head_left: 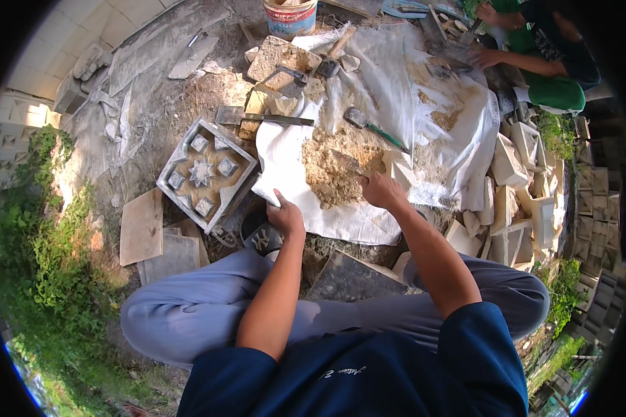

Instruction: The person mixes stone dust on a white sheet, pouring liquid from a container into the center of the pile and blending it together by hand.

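Note:
My left hand (286, 215) is closed on the near left edge of a white sheet (279, 149), which looks like woven sacking. On the sheet lies a heap of crumbly tan sand mix (330, 182). My right hand (384, 191) is closed at the heap's right side; a greyish, flat shape shows just beyond its fingers, but I cannot tell whether it is a tool in the grip. Left of the sheet sits a square mould (206, 174) with a star and raised blocks inside. A pale block (398, 169) stands beside my right hand.
Beyond the heap lie a green-handled hammer (375, 128), a flat metal bar (278, 119) and a wooden-handled hammer (330, 66). A bucket (290, 17) stands at the back. Another person's hand (489, 57) works at far right. Cast blocks (511, 161) are piled on the right.

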A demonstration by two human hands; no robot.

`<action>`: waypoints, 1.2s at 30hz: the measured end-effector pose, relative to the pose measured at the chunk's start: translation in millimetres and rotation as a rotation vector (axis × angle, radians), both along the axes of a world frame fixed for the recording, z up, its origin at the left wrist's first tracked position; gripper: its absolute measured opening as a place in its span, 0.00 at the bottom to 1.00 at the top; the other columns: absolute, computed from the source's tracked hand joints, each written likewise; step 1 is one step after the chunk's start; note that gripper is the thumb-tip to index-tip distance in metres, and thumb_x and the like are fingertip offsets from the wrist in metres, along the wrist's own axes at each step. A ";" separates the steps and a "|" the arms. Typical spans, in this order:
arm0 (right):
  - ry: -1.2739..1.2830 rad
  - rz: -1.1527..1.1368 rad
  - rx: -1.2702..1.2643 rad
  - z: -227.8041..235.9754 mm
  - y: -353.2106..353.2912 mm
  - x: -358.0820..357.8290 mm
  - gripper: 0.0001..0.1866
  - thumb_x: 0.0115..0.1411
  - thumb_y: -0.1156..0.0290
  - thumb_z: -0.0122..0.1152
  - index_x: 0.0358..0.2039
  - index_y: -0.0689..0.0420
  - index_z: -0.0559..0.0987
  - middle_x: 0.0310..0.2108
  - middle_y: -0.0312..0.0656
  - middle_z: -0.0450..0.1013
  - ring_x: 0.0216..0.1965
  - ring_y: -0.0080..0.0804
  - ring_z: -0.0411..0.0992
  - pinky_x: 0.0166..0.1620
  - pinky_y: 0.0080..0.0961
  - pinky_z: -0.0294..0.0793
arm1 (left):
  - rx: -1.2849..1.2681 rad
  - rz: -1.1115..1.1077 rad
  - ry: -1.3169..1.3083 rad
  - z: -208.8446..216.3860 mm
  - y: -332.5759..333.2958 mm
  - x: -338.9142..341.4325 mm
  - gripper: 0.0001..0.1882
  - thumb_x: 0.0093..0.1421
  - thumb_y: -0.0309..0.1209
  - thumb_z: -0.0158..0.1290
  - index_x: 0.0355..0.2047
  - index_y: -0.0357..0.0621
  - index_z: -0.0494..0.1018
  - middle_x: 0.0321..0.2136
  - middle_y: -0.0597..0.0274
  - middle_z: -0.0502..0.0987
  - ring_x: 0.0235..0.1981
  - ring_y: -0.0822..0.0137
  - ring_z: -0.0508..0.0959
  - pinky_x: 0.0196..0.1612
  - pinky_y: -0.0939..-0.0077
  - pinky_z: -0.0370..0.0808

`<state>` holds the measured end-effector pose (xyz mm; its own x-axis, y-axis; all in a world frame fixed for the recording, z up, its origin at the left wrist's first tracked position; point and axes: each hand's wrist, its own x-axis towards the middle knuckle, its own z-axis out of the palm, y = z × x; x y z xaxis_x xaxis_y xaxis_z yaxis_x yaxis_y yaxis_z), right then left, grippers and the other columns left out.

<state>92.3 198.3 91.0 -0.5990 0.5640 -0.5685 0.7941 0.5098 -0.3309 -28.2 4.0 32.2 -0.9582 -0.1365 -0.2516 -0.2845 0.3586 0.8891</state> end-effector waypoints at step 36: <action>0.266 -0.350 0.060 -60.3 -22.2 18.1 0.18 0.69 0.57 0.48 0.46 0.56 0.78 0.39 0.67 0.76 0.44 0.70 0.73 0.48 0.56 0.72 | 0.191 -0.160 0.055 13.6 16.0 9.6 0.23 0.72 0.38 0.46 0.53 0.26 0.71 0.45 0.37 0.80 0.47 0.44 0.80 0.49 0.59 0.74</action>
